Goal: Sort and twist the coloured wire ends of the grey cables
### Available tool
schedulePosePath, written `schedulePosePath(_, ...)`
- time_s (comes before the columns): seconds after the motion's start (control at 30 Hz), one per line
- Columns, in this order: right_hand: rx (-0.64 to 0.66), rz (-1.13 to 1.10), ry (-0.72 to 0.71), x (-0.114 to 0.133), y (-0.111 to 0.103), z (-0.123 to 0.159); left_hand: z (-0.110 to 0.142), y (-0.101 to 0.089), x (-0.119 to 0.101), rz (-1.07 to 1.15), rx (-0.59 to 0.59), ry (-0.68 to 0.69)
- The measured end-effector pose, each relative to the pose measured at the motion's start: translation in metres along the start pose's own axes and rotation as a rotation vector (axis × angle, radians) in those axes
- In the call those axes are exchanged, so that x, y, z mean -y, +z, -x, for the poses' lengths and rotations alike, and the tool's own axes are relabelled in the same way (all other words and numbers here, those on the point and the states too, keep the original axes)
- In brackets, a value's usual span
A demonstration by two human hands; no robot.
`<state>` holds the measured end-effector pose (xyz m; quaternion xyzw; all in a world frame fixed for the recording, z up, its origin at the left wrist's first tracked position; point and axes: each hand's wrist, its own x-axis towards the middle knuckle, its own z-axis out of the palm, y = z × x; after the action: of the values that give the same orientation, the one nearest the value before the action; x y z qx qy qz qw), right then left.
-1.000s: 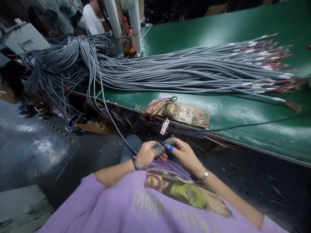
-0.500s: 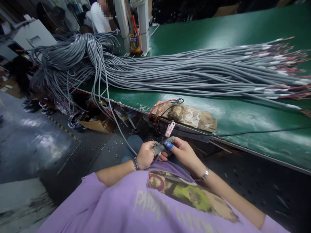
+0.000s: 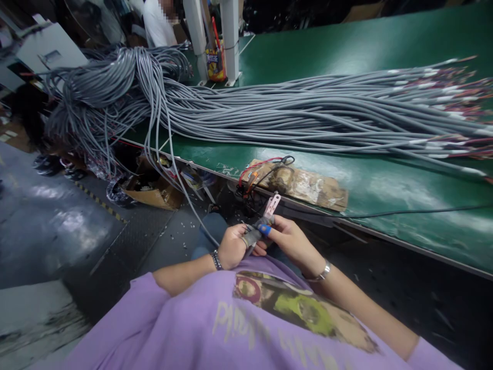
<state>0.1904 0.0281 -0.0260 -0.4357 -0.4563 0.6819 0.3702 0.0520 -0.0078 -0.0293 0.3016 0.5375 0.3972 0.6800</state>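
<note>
A grey cable drops from the bundle over the table edge to my left hand. That hand is closed around the cable near its end, with grey wraps on the fingertips. My right hand, with a blue covering on the thumb, is pinched close against the left fingertips in front of my purple shirt. What lies between the right fingers is small and mostly hidden; it seems to be at the cable's end. Just beyond the right fingertips, a pinkish-white flat piece with holes hangs at the table edge.
A long bundle of grey cables with white-wrapped, stripped ends lies across the green table. A stained board with red and black leads sits at the near edge. Below left stands a cardboard box. Another person is at the back.
My right fingers have shifted slightly left and closer to my left hand. The left hand still grips the cable. The view has moved a little.
</note>
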Motion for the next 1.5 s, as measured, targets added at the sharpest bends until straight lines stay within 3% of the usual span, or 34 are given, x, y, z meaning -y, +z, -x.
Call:
schedulePosePath(0.27,0.031,0.143,0.008,-0.002,-0.001,0.005,-0.001,-0.005,-0.006,-0.189,0.163,-0.018)
schedulePosePath(0.4,-0.048,0.225,-0.056,-0.004,-0.001,0.004,-0.002,-0.003,-0.003,-0.116,0.106,0.009)
schedulePosePath(0.6,-0.167,0.084,-0.045,-0.013,0.007,0.004,-0.004,0.002,0.001,0.051,-0.023,-0.023)
schedulePosePath(0.8,-0.175,0.058,-0.002,-0.014,0.01,0.006,0.0,0.003,-0.006,-0.027,0.105,-0.072)
schedulePosePath(0.93,-0.223,0.013,-0.019,-0.015,0.005,0.004,0.0,0.001,-0.006,0.059,-0.015,-0.037)
schedulePosePath(1.17,-0.107,-0.089,0.028,-0.007,0.003,0.007,0.0,-0.001,-0.004,0.1,-0.083,-0.016)
schedulePosePath(1.5,-0.109,-0.068,0.079,-0.011,0.002,0.01,0.001,0.002,-0.006,0.063,-0.122,0.04)
